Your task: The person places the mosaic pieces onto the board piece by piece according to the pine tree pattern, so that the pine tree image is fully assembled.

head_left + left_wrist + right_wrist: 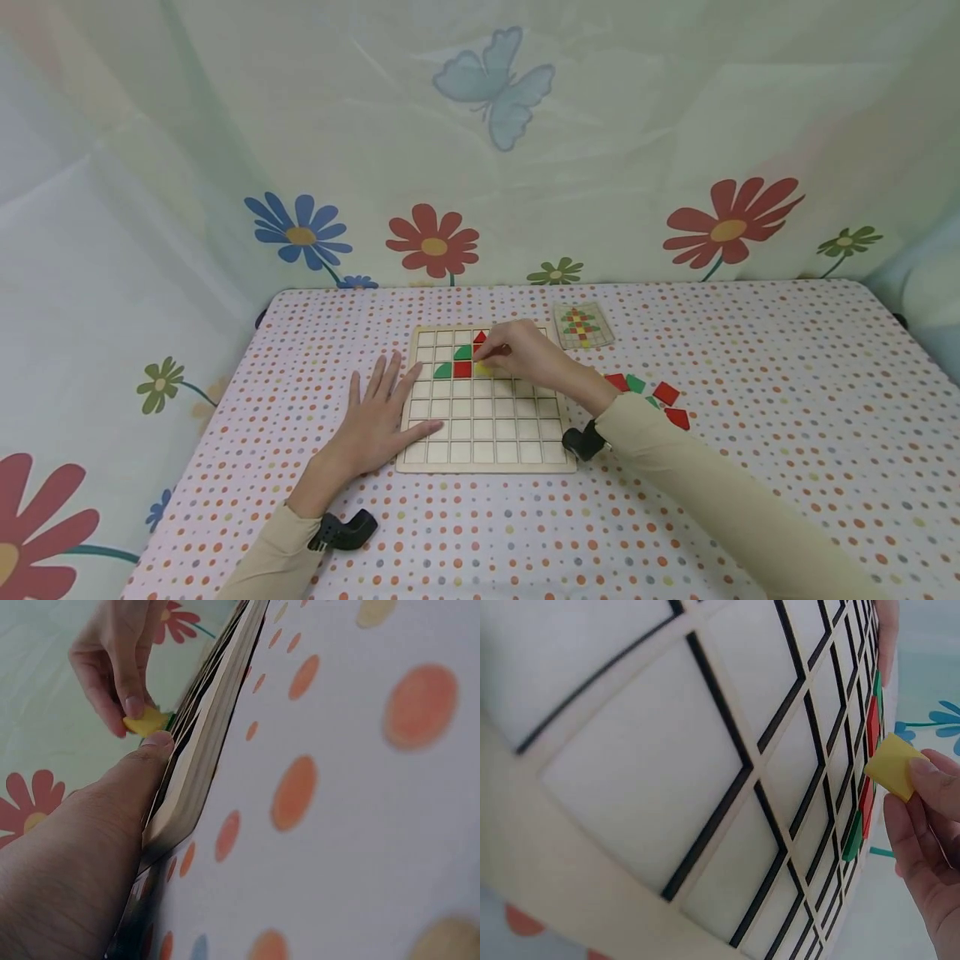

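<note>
A light wooden grid board [483, 430] lies flat on the table. My left hand [375, 427] rests with fingers spread at its left edge, the thumb [124, 776] lying over the board. Between thumb and fingers, my right hand [525, 354] pinches a yellow square tile [892, 765], held over the upper part of the grid. Near it in the cells sit a red triangle [481, 337], a red square [462, 369] and green quarter-round tiles [444, 371]. The right fingers partly cover the other tiles in the head view.
A small pattern card [584, 325] with a coloured tree design lies beyond the board's upper right corner. Several loose red tiles [665, 393] and green tiles [635, 383] are scattered right of the board, beside the right forearm. A dotted cloth [480, 533] covers the table.
</note>
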